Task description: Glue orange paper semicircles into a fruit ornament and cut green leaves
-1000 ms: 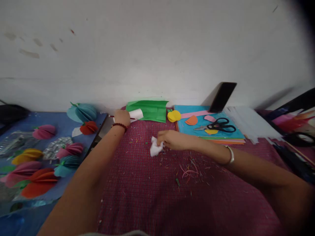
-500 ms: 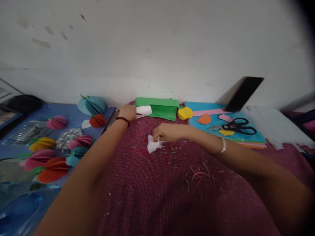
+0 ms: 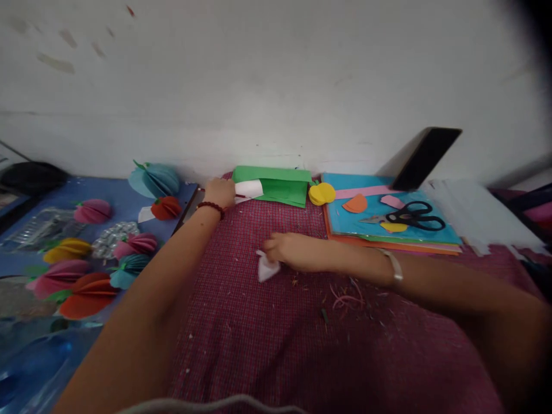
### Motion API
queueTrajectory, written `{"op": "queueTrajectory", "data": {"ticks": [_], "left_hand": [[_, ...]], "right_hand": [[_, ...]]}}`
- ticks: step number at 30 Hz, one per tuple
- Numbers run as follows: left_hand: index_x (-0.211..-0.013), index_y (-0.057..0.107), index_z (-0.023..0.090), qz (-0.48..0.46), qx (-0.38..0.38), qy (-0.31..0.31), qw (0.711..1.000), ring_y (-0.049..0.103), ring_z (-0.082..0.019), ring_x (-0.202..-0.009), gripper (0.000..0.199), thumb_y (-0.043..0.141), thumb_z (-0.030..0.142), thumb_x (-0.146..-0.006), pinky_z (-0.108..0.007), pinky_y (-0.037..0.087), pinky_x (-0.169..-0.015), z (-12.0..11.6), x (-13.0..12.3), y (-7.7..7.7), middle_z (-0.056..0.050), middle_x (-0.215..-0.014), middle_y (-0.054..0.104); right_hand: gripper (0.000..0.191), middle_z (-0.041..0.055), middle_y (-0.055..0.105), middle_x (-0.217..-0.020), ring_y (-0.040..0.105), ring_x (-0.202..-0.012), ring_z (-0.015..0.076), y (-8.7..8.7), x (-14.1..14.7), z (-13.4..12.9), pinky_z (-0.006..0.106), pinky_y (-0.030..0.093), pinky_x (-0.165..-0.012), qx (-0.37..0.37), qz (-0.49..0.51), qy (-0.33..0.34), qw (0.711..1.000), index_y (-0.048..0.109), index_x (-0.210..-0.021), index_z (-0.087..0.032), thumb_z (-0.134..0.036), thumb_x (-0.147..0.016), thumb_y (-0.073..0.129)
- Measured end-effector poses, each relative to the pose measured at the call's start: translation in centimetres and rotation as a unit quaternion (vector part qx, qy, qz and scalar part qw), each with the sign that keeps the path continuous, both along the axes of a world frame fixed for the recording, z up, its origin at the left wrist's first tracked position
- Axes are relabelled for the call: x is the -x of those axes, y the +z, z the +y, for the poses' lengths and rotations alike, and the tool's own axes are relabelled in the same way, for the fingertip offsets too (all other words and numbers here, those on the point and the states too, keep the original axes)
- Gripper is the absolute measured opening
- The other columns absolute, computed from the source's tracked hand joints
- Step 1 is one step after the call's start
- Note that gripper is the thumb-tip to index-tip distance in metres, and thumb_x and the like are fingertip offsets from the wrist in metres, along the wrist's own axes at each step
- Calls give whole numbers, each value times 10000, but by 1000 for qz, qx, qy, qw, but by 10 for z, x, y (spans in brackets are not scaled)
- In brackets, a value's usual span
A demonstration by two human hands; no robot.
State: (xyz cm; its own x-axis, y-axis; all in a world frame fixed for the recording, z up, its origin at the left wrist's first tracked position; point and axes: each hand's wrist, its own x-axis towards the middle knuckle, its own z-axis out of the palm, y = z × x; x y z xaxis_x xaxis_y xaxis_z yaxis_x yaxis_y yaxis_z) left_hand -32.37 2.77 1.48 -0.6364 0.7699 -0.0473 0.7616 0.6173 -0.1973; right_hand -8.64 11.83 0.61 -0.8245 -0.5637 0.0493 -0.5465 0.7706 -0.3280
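My right hand [image 3: 297,251] is closed on a crumpled white tissue [image 3: 267,268], pressing it low over the dark red checked cloth [image 3: 241,333]. Bits of thread and paper scraps [image 3: 347,296] lie scattered beside that hand. My left hand [image 3: 219,192] is farther back, its fingers curled over a thin dark red pencil [image 3: 240,196] that sticks out on both sides. A white paper piece [image 3: 250,189] lies just right of the left hand, against folded green paper [image 3: 282,187]. Whether the fingers also hold the white paper is hidden.
Paper pumpkins [image 3: 88,296] in several colours cover the blue surface [image 3: 110,190] at left. At right, black-handled scissors [image 3: 414,215] and paper cutouts rest on a blue paper pack [image 3: 340,221]. A dark phone-like slab [image 3: 426,158] leans on the wall. A yellow paper pumpkin [image 3: 322,194] sits between.
My right hand and the tissue have moved nearer to me over the cloth, and several scraps beside them have shifted. My left hand stays in place; the whole view has tilted slightly.
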Motion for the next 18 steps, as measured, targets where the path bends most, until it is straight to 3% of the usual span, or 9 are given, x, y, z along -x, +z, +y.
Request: {"op": "queueTrajectory", "data": {"ticks": [1,3,6,8,11,13,15,18], "left_hand": [[-1199,584,67,-3,2,-1,1000,595,-337,-1080,420,553,222,-810,-428,453,-909,1,1,0,-234,-1138,659],[-1180,595,60,-5,3,-2,1000,603,-338,-1068,408,560,218,-805,-427,455,-902,2,2,0,-237,-1121,666],[-1158,606,52,1,3,0,1000,610,-338,-1062,390,558,212,-806,-420,456,-901,2,0,2,-240,-1115,668],[-1152,608,52,9,3,-2,1000,613,-327,-1066,363,515,212,-840,-408,455,-906,1,-2,4,-236,-1126,666],[-1137,607,39,21,1,-8,1000,616,-317,-1071,357,371,183,-910,-404,462,-895,0,-3,4,-236,-1118,668],[-1144,597,31,28,1,-9,1000,612,-329,-1077,374,331,166,-918,-419,470,-880,-1,-3,3,-245,-1112,664],[-1162,584,35,31,1,-9,999,602,-347,-1090,365,378,187,-903,-437,472,-875,-2,-2,1,-253,-1119,656],[-1170,586,63,22,3,-9,1000,591,-362,-1099,364,476,238,-870,-451,467,-884,-1,0,0,-246,-1127,653]], "right_hand": [[230,44,649,-827,560,-766,143,7,-18,12,293,458,-779,21,-40,10,999,647,-772,-148,9,-855,500],[294,28,648,-826,569,-761,116,22,-36,30,247,451,-749,61,-75,-33,995,672,-820,-148,65,-818,469],[292,72,641,-917,570,-825,143,28,-12,33,273,440,-766,42,15,-123,991,696,-936,-126,25,-836,468],[312,90,638,-960,567,-866,157,21,28,22,281,434,-781,11,85,-152,985,694,-1011,-123,3,-869,445],[308,132,628,-1088,549,-980,184,2,90,1,312,422,-857,-7,106,-148,983,673,-1052,-96,-15,-907,414],[286,148,627,-1102,540,-1003,198,-9,116,-5,332,420,-872,-20,103,-142,984,675,-1017,-84,-38,-933,406],[277,147,635,-1063,541,-985,203,-15,121,-2,344,421,-868,-30,95,-138,985,682,-960,-83,-51,-944,407],[276,123,647,-997,547,-919,196,-17,84,14,348,419,-859,-46,74,-127,988,687,-890,-97,-47,-941,421]]}}
